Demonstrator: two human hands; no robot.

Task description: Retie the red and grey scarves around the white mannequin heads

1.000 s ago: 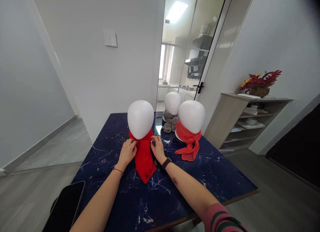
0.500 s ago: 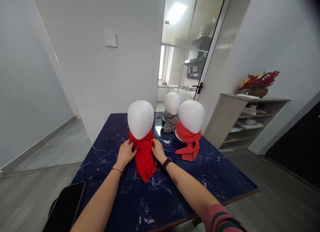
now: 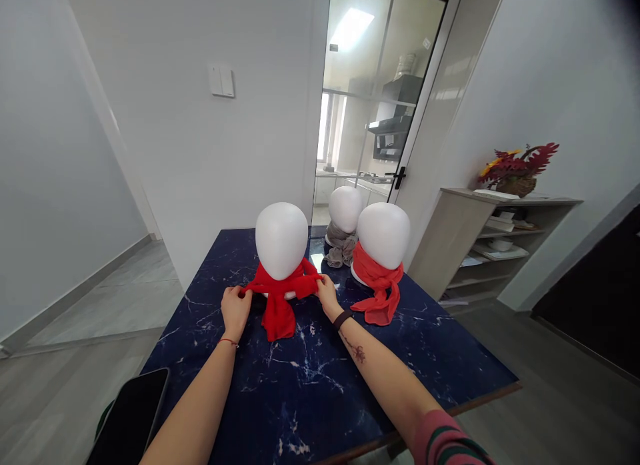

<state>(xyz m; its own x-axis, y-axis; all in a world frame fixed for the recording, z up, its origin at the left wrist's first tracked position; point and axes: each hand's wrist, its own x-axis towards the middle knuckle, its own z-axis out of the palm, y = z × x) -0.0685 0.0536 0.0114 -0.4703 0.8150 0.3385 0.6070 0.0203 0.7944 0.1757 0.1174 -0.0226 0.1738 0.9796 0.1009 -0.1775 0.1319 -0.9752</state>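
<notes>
A bright red scarf is wrapped round the base of a white mannequin head on the table. My left hand pinches the scarf at the left of the neck. On the other side my right hand grips a second part of it, so the fabric stretches sideways between them. One tail of the scarf hangs down in front onto the tabletop. Some of the white base shows beneath the stretched cloth. Apart from my right hand, a coral scarf is knotted round another white head.
Behind stands a third white head with a grey scarf. All rest on a dark blue marbled table. A black phone lies near its left edge. A shelf unit with a flower basket stands right of a glass door.
My hands have moved apart, the left one outward to the left and the right one slightly right. The scarf is now drawn out sideways, and its front tail hangs shorter.
</notes>
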